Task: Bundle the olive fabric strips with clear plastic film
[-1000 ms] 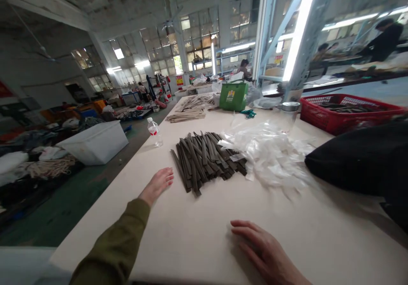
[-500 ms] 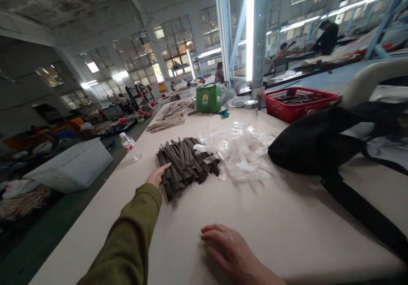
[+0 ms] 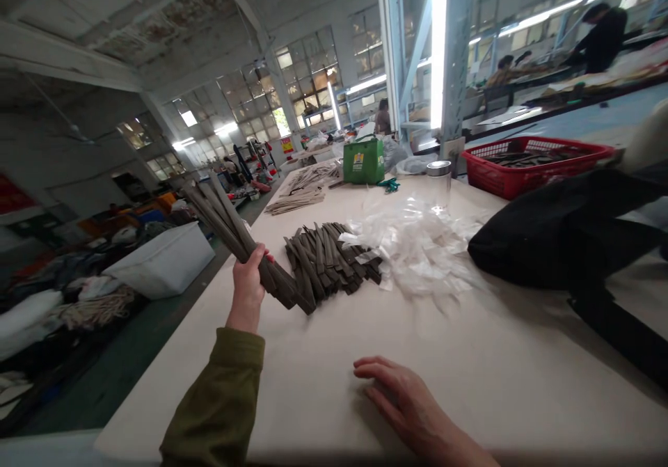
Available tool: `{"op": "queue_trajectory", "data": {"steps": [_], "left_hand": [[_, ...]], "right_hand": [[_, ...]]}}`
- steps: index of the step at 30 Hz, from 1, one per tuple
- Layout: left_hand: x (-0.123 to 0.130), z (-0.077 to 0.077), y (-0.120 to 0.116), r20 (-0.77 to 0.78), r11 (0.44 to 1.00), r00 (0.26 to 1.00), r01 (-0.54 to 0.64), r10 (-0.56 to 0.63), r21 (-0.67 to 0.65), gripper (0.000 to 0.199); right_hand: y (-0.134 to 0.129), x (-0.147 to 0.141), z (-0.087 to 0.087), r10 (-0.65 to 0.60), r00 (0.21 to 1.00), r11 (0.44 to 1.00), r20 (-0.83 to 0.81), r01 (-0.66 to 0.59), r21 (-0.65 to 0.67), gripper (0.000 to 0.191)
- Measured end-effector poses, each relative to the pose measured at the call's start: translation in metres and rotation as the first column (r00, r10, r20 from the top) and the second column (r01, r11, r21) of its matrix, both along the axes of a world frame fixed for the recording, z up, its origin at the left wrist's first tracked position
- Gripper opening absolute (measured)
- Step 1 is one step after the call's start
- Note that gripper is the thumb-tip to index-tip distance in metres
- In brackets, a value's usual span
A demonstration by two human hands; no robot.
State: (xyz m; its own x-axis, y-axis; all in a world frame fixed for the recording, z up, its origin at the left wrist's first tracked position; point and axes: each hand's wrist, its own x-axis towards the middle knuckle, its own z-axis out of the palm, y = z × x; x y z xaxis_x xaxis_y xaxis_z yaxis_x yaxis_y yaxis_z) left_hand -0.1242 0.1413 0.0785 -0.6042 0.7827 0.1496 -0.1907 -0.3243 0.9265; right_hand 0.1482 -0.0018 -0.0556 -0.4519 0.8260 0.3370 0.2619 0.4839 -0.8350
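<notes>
The left hand (image 3: 248, 279) is now gripping a tilted bunch of dark strips (image 3: 222, 220), having just lifted it from the pile (image 3: 326, 255), so this portion is being handled separately. The right hand (image 3: 404, 397) is hovering over or resting on the tabletop (image 3: 313, 376), fingers loosely curled, holding nothing. The bunch's lower end is overlapping the pile, perhaps touching; clear plastic (image 3: 428, 248) is hiding some strips.

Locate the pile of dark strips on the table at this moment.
In the head view, the pile of dark strips lies mid-picture on the pale table, right of the left hand, with the clear plastic heap overlapping its right edge.
</notes>
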Motion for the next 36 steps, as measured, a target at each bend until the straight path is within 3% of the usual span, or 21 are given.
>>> {"op": "queue_trajectory", "data": {"steps": [3, 8, 10, 13, 17, 21, 25, 28, 31, 33, 36], "left_hand": [[0.024, -0.01, -0.034, -0.101, 0.989, 0.988, 0.124, -0.115, 0.086, 0.04], [0.058, -0.077, -0.068, -0.244, 0.97, 0.948, 0.161, -0.203, -0.183, 0.024], [0.066, -0.09, -0.073, -0.237, 0.966, 0.95, 0.156, -0.203, -0.204, 0.024], [0.078, -0.082, -0.082, -0.2, 0.937, 0.923, 0.29, -0.327, -0.195, 0.028], [0.111, -0.067, -0.111, -0.095, 0.804, 0.809, 0.55, -0.58, -0.228, 0.027], [0.153, -0.087, -0.149, -0.119, 0.71, 0.732, 0.587, -0.671, -0.39, 0.028], [0.181, -0.118, -0.174, -0.121, 0.603, 0.662, 0.572, -0.74, -0.555, 0.022], [0.188, -0.13, -0.182, -0.197, 0.561, 0.594, 0.525, -0.78, -0.64, 0.018], [0.183, -0.131, -0.184, -0.205, 0.483, 0.476, 0.588, -0.855, -0.648, 0.016], [0.175, -0.129, -0.182, -0.207, 0.467, 0.429, 0.689, -0.879, -0.554, 0.028], [0.162, -0.12, -0.173, -0.155, 0.531, 0.513, 0.765, -0.844, -0.364, 0.056]], "right_hand": [[-0.002, 0.001, 0.002, -0.037, 0.998, 0.999, -0.057, 0.036, -0.017, 0.02], [-0.004, 0.006, 0.0, -0.159, 0.971, 0.987, -0.181, 0.15, -0.058, 0.022], [-0.004, 0.01, 0.001, -0.206, 0.954, 0.977, -0.22, 0.189, -0.094, 0.022], [0.001, 0.016, 0.013, -0.247, 0.923, 0.965, -0.295, 0.204, -0.167, 0.026], [0.012, 0.02, 0.051, -0.16, 0.906, 0.962, -0.391, 0.053, -0.269, 0.054], [0.017, 0.017, 0.076, -0.069, 0.852, 0.903, -0.518, -0.167, -0.395, 0.057], [0.01, 0.015, 0.069, -0.22, 0.796, 0.801, -0.564, -0.183, -0.57, 0.053], [0.002, 0.017, 0.062, -0.291, 0.742, 0.715, -0.604, -0.251, -0.653, 0.054], [-0.006, 0.024, 0.061, -0.33, 0.72, 0.721, -0.61, -0.225, -0.655, 0.045], [-0.01, 0.032, 0.061, -0.33, 0.716, 0.734, -0.615, -0.216, -0.644, 0.043], [-0.018, 0.045, 0.06, -0.261, 0.744, 0.766, -0.615, -0.229, -0.601, 0.043]]}}
